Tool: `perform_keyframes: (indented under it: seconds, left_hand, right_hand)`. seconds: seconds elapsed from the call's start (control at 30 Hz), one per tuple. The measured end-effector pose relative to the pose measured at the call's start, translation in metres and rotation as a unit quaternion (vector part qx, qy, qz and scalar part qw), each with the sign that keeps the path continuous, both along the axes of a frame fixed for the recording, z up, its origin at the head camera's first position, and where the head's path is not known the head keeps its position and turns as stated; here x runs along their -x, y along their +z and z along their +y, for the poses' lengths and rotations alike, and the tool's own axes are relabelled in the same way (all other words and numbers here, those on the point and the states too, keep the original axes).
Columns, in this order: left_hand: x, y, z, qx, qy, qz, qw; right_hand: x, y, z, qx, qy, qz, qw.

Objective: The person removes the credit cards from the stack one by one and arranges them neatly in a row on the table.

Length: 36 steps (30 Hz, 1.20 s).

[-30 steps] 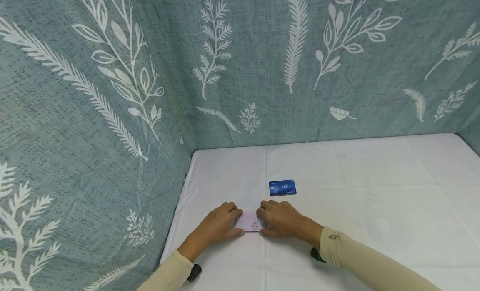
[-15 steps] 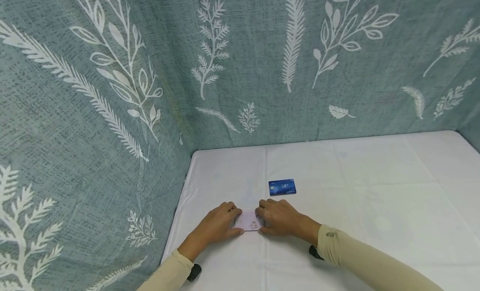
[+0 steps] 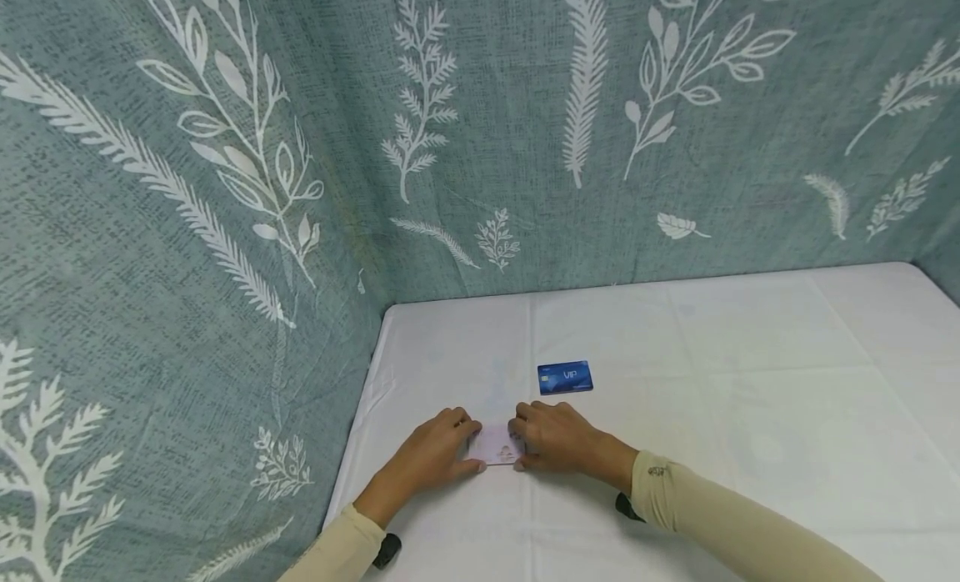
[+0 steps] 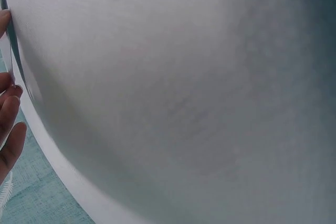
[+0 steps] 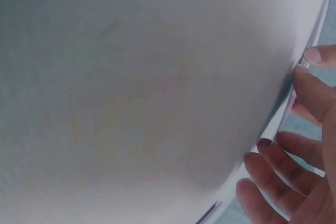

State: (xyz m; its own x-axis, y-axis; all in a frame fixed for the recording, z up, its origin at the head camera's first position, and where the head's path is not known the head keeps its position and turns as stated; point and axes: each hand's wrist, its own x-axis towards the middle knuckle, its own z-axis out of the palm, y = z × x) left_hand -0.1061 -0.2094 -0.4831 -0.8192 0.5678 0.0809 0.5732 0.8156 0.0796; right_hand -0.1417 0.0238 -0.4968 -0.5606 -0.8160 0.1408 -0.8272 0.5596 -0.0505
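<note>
Between my two hands lies a pale pinkish card (image 3: pixel 497 445) with small printing near its lower right, low over the white tabletop. My left hand (image 3: pixel 435 449) pinches its left end between thumb and curled fingers. At the opposite end, my right hand (image 3: pixel 558 436) grips it the same way, covering that edge. The right wrist view shows thumb and fingers (image 5: pixel 281 166) around the card's thin edge, seen nearly side-on. Only a few fingertips (image 4: pixel 10 106) of the left hand appear in the left wrist view.
A blue card marked VIP (image 3: pixel 566 378) lies flat just beyond the right hand. The white cloth-covered table (image 3: pixel 712 415) meets a green curtain (image 3: pixel 510 148) with white leaf prints at the back and left. Small dark objects (image 3: pixel 387 550) sit under both wrists.
Both hands and the pale card have shifted very slightly to the left. Their hold on it looks the same, and the blue card stays in place.
</note>
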Motion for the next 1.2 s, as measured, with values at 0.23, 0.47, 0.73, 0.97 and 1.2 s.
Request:
perform_keyframes:
  seconds: [0.23,0.47,0.73,0.97,1.2]
  left_hand:
    - [-0.0011,-0.0003,0.0,0.0,0.002,-0.004,1.0]
    - [-0.001,-0.0028,-0.0011,-0.002,0.001,-0.004,1.0]
    - [-0.0001,-0.004,-0.0017,-0.006,0.005,-0.009,0.9999]
    - [-0.0001,-0.0034,-0.0022,-0.005,0.007,-0.01,0.9999]
    - [-0.0003,-0.0049,-0.0022,-0.008,-0.001,0.006,0.9999]
  right_hand:
    - [-0.0009,-0.0005,-0.0006,0.003,0.001,0.004,1.0]
    - [-0.0014,-0.0029,-0.0012,0.005,-0.002,0.012,0.9999]
    - [-0.0014,-0.0033,-0.0017,0.008,-0.002,0.022,0.9997]
    - [-0.0011,-0.0042,-0.0022,0.01,0.001,0.035,0.9993]
    - [-0.0025,-0.0039,-0.0021,0.012,-0.001,0.043,0.999]
